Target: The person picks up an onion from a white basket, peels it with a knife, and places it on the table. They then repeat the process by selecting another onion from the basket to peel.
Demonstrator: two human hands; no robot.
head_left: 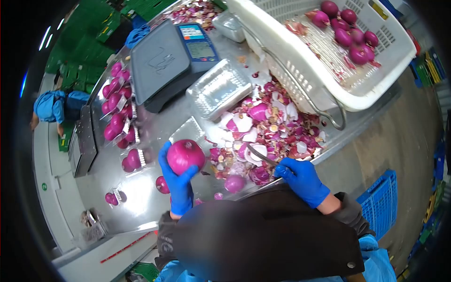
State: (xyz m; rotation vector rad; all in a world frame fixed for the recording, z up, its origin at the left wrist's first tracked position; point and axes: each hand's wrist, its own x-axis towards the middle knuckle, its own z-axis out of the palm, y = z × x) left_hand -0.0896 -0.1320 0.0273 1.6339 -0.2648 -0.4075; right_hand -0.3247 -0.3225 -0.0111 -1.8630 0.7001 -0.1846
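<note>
My left hand (178, 183), in a blue glove, is closed around a large, smooth red onion (186, 157) held above the steel table. In my gloved right hand (300, 181) is a knife (261, 155), its blade pointing left over a heap of onion peelings (272, 122). The blade and the held onion are apart. Close to the table's front edge lies a paler purple onion (235, 184). Another red onion (162, 185) rests on the table just left of my left wrist, partly hidden by it.
A white basket (347, 101) with several onions stands at the back right. Clear plastic trays (220, 89) sit beside a scale (159, 61). Packed onions (115, 103) line the table's left side. A blue crate (379, 204) is on the floor; a person (49, 105) stands far left.
</note>
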